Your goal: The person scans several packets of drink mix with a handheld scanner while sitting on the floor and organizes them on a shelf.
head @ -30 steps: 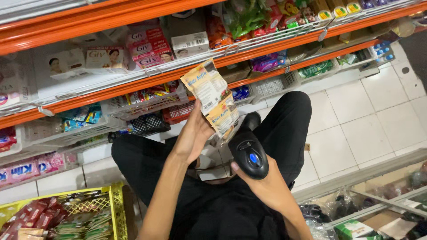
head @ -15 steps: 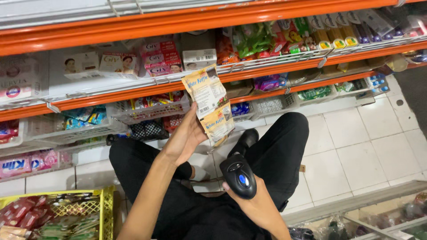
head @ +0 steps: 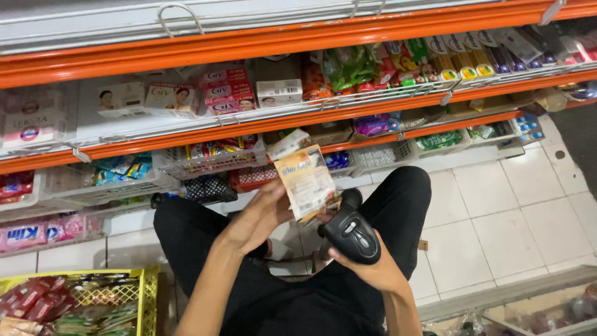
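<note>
- A yellow basket (head: 148,292) at the lower left holds red and green packets, piled loosely.
- White wire baskets (head: 211,163) on the lower shelf carry small packets; a black basket (head: 214,188) sits just below them.
- The upper orange shelf (head: 311,118) holds boxed soaps and bright snack bags behind a wire rail.
- The left hand (head: 261,214) has its grip closed around the lower edge of a strip of pale yellow sachets (head: 305,177), held upright in front of the shelves above the person's knees.
- The right hand (head: 373,267) grips a black handheld scanner (head: 349,233), its head touching or just under the strip's bottom.
- Compared with half a second ago, the strip sits lower and the scanner has come up to meet it.
</note>
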